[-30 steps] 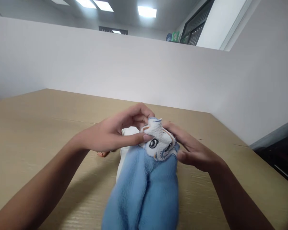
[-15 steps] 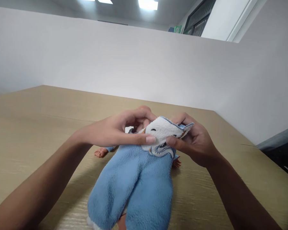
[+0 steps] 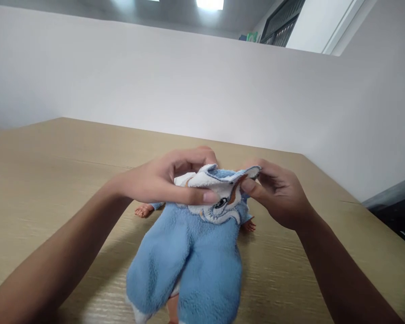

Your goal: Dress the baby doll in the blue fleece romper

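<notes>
Your left hand point(image 3: 162, 182) and right hand point(image 3: 278, 193) pinch the romper point(image 3: 195, 252) bib; tugging unevenly could drag the doll point(image 3: 143, 210) below sideways.

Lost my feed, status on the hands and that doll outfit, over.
Left hand and right hand both pinching the white bib flap. Blue fleece outfit on doll, lying on wooden table. Nothing in the way.

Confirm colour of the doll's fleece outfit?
Light blue fleece outfit, with a white embroidered patch at the chest; head view.
</notes>
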Demonstrator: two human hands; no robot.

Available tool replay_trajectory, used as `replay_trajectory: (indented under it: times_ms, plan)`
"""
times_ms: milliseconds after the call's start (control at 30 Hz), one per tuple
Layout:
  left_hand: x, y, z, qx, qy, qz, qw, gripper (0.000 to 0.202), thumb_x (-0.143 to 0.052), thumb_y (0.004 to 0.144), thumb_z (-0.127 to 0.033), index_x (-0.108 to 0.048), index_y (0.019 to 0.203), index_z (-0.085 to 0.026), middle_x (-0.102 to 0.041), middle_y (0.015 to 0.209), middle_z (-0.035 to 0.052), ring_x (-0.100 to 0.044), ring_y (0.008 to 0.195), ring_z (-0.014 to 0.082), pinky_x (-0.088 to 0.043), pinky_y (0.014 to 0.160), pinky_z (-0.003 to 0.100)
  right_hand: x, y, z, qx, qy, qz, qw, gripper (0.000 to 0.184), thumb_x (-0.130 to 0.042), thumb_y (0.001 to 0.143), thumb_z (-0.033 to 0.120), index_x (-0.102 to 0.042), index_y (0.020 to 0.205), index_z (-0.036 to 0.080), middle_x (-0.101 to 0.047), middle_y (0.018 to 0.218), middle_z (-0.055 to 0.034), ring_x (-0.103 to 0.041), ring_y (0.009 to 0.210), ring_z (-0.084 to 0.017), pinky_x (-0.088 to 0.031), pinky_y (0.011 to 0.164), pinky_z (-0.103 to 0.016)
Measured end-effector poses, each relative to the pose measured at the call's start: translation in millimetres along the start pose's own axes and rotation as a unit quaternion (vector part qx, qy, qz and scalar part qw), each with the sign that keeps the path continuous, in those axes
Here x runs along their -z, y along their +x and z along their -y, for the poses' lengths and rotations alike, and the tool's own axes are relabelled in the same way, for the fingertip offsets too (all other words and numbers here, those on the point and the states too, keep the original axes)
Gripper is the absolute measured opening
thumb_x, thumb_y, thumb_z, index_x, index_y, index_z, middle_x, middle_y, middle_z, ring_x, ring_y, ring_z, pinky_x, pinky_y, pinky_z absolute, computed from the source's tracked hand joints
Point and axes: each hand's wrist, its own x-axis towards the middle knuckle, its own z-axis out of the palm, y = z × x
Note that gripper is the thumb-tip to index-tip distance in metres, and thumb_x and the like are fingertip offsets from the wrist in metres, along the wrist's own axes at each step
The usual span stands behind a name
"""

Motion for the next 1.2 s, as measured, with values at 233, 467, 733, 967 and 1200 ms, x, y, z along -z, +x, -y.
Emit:
replay_trajectory:
  times_ms: [233, 467, 733, 967, 1200]
  plan:
    - [2.4, 0.5, 0.9, -0.084, 0.044, -0.099, 0.991, 0.030, -0.088, 0.088, -0.049, -0.071, 0.097, -0.026, -0.070, 0.131, 0.0105, -0.066, 0.125, 0.0322, -0.059, 0.096, 0.042, -9.9, 4.4, 10.4, 0.082, -0.034, -0.107, 0.990, 0.015, -0.069, 0.109, 0.034, -0.083, 0.116, 0.034, -0.075, 0.121, -0.0047, -0.070, 0.117, -0.024, -0.057, 0.104, -0.041]
    - [1.8, -5.6, 3.0, -0.063, 0.023, -0.151, 0.986, 0.043, -0.087, 0.086, -0.060, -0.062, 0.094, -0.026, -0.076, 0.115, 0.0092, -0.071, 0.114, 0.0303, -0.060, 0.081, 0.041, -17.6, 3.0, 15.0, 0.052, -0.036, -0.153, 0.986, 0.016, -0.069, 0.109, 0.040, -0.080, 0.111, 0.030, -0.076, 0.111, -0.0049, -0.072, 0.108, -0.024, -0.062, 0.097, -0.039]
    - [-0.6, 0.6, 1.3, -0.065, 0.026, -0.222, 0.973, 0.040, -0.092, 0.088, -0.047, -0.061, 0.097, -0.025, -0.064, 0.083, -0.0031, -0.063, 0.073, 0.0138, -0.050, 0.061, 0.028, -1.5, -1.1, 2.5, -0.083, 0.037, 0.170, 0.981, 0.040, -0.079, 0.099, 0.056, -0.077, 0.121, 0.023, -0.079, 0.107, -0.0042, -0.074, 0.100, -0.023, -0.063, 0.086, -0.032]
    - [11.2, -3.1, 4.7, -0.007, 0.051, -0.158, 0.986, 0.037, -0.096, 0.086, -0.033, -0.061, 0.094, -0.022, -0.062, 0.077, -0.0037, -0.061, 0.069, 0.0116, -0.049, 0.061, 0.021, -4.2, -5.0, 16.5, 0.004, 0.015, 0.127, 0.992, 0.018, -0.085, 0.095, 0.037, -0.078, 0.086, 0.023, -0.073, 0.085, -0.0017, -0.071, 0.089, -0.023, -0.061, 0.082, -0.033]
    - [21.4, -11.8, 8.4, 0.038, 0.037, -0.046, 0.998, 0.052, -0.098, 0.081, -0.033, -0.067, 0.122, -0.026, -0.076, 0.097, 0.0019, -0.072, 0.075, 0.0172, -0.055, 0.061, 0.024, 5.4, -16.8, 22.9, 0.002, 0.021, 0.030, 0.999, 0.023, -0.082, 0.099, 0.041, -0.075, 0.084, 0.026, -0.064, 0.077, 0.0017, -0.057, 0.067, -0.017, -0.049, 0.060, -0.029]
